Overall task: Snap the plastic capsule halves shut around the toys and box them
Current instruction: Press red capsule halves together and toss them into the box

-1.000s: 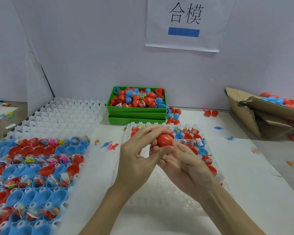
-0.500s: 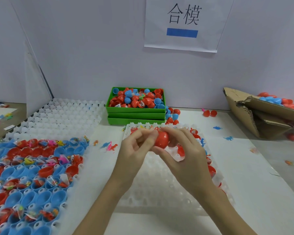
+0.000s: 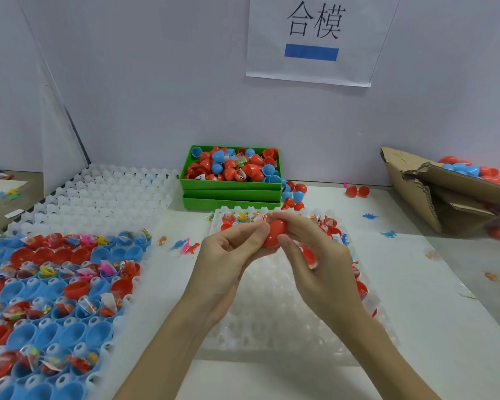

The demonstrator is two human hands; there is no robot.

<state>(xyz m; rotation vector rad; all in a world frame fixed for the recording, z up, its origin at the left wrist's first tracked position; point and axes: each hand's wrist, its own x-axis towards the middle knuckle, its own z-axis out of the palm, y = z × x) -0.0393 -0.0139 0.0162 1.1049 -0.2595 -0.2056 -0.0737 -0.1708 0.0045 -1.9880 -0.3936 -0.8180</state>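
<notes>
A green tray (image 3: pixel 231 186) is holding loose red and blue capsule halves. Both hands' fingers (image 3: pixel 298 226) are pinching a glossy red capsule (image 3: pixel 275 233) above the white cell tray (image 3: pixel 272 321).

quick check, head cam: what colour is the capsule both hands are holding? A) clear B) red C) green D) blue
B: the left hand and right hand both pinch a red capsule above the white tray.

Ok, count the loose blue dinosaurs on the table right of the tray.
2: one blue dinosaur farther back, the second closer and right of it; others may be hidden.
</notes>
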